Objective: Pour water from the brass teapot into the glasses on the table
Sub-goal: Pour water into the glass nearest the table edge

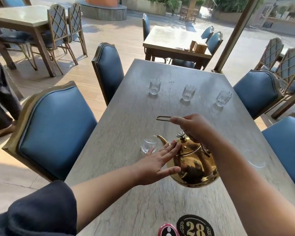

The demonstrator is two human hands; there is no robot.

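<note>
Brass teapot [193, 166], lifted off the grey table [126, 116] and tilted toward 10 o'clock, spout at the rim of the near glass [149, 140]. Right hand [192, 126] is closed around the handle; left hand [157, 161] lies open, flat against the body. Pouring into the first glass appears under way (the stream is not discernible). Next calls for levelling, then moving toward 12 o'clock to the three far glasses [188, 92].

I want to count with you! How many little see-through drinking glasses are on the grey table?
5. Three cut-pattern clear glasses stand in a far row: left, middle, right. One sits at the brass teapot's spout. One blurry glass is near the right edge.
</note>
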